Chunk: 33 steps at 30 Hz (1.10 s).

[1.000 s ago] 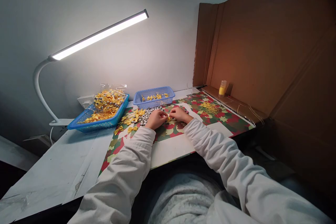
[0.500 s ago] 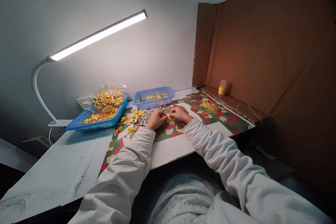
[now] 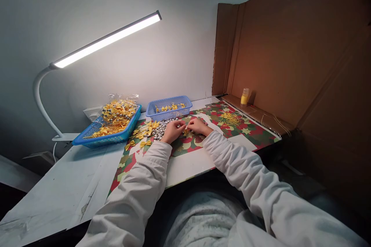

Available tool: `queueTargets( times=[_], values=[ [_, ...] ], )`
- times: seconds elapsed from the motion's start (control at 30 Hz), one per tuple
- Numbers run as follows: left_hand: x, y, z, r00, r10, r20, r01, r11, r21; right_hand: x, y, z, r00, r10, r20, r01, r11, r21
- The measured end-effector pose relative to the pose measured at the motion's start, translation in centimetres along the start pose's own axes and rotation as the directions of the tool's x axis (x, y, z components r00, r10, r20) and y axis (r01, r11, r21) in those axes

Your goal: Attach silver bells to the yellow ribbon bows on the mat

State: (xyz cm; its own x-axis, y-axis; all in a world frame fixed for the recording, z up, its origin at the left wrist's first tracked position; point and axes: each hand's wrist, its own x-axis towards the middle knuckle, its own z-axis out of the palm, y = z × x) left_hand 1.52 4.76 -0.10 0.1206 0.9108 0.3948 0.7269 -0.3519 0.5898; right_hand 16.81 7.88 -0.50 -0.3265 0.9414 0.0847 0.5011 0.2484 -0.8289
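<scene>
My left hand (image 3: pixel 173 131) and my right hand (image 3: pixel 198 126) meet over the patterned sheet, fingertips pinched close together. A small yellow bow (image 3: pixel 186 132) hangs or lies just under the fingertips; whether it is gripped, and by which hand, is hard to tell. Beside my left hand is a pile of silver bells (image 3: pixel 161 130). Loose yellow bows (image 3: pixel 145 143) lie left of that pile. Thin yellow strings (image 3: pixel 230 119) are heaped to the right of my right hand.
A blue basket (image 3: pixel 104 139) at the left is heaped with yellow bows and silver bells. Behind the pile, a smaller blue basket (image 3: pixel 169 115) holds some bows. A lit lamp (image 3: pixel 107 40) reaches over from the left. A yellow-filled bottle (image 3: pixel 244 97) stands near the cardboard wall (image 3: pixel 269 54).
My left fingertips have shifted slightly towards my right ones. Otherwise the hands and the things on the sheet look the same.
</scene>
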Motion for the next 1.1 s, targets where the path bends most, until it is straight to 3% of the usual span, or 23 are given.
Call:
queueTargets(
  times=[0.2,0.4,0.73,0.8,0.97,1.1],
  values=[
    [-0.1,-0.1,0.1,0.995,0.039,0.092,-0.033,0.997,-0.063,-0.1,-0.2,-0.1,1.000,0.004,-0.015,-0.006,0.995,-0.100],
    [0.0,-0.4,0.2,0.996,0.044,0.080,-0.044,0.999,-0.002,0.1,-0.2,-0.4,0.998,0.000,-0.067,-0.003,0.999,-0.046],
    [0.3,-0.2,0.0,0.999,0.006,0.051,-0.006,1.000,-0.004,0.2,0.2,-0.5,1.000,0.002,0.007,-0.002,1.000,0.002],
    [0.6,-0.3,-0.2,0.997,0.024,0.077,-0.024,1.000,-0.003,0.4,0.3,-0.6,0.999,-0.035,-0.023,0.036,0.999,0.011],
    [1.5,-0.6,-0.5,0.986,0.061,0.153,-0.066,0.998,0.024,0.6,0.6,-0.6,0.958,-0.281,-0.052,0.275,0.956,-0.097],
    [1.5,-0.9,-0.3,0.979,0.054,0.197,-0.053,0.999,-0.009,0.2,0.3,-0.7,0.946,-0.317,-0.067,0.289,0.918,-0.272]
  ],
)
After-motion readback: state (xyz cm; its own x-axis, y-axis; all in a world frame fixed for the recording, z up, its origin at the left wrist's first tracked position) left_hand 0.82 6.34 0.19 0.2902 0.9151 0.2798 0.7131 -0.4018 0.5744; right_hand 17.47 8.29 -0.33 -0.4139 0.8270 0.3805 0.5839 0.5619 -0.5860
